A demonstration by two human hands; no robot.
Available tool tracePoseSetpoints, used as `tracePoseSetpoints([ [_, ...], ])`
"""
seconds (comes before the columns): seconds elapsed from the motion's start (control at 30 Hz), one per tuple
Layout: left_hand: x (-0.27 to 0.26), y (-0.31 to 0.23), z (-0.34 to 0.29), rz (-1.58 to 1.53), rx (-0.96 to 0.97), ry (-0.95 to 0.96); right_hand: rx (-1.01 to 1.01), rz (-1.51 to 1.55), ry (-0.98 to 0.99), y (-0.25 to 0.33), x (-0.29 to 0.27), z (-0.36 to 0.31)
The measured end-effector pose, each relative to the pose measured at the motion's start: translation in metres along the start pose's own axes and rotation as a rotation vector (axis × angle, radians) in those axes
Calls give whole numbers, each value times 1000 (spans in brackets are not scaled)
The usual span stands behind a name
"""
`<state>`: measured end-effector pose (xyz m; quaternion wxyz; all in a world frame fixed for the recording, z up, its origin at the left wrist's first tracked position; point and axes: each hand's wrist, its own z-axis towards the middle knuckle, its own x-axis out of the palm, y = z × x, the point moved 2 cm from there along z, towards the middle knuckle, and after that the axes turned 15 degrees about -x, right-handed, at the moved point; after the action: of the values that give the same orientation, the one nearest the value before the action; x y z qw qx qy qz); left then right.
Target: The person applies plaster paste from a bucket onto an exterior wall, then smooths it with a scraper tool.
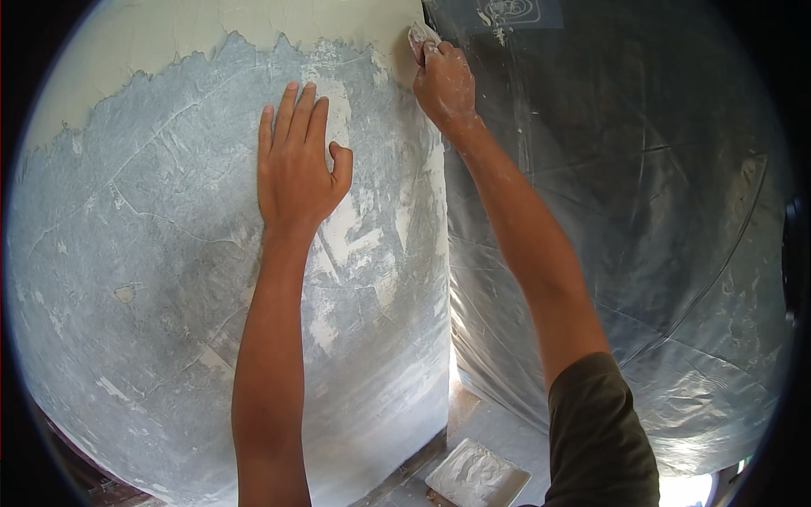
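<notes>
Your dark-green fabric sleeve [601, 431] fills lower right; upper centre, your right hand [445, 84] clenches a white-smeared, pinkish tool [418, 40], left hand [297, 176] fingers outstretched; ideally, press evenly.

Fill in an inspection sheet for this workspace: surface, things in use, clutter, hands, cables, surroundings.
Surface: gray wall with whitish patches and thin raised lines; a cream coat with a ragged lower edge covers its top.
Things in use: paste-smeared object, exact kind unclear; white paste on a square holder, low down near the wall's foot.
Clutter: white smears on the dark plastic sheet.
Hands: left hand open, seemingly flat against the wall; right hand has its fingers closed on the smeared object, by the wall's right edge.
Cables: nothing seen.
Surroundings: the creased sheet hangs right of the wall.
</notes>
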<state>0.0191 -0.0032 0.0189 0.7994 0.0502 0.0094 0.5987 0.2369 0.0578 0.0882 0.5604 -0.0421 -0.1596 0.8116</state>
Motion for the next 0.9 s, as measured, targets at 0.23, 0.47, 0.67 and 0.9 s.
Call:
tracePoseSetpoints([
  [0.23,-2,5,-2,11,-21,31,6,95,174,56,4,-92],
  [0.47,-1,3,0,19,-14,24,-5,112,16,26,-20,-38],
  [0.67,4,3,-1,-8,23,-23,-41,-20,160,6,13,-48],
  [0.9,-3,8,0,5,13,-21,23,180,303,62,-31,-97],
])
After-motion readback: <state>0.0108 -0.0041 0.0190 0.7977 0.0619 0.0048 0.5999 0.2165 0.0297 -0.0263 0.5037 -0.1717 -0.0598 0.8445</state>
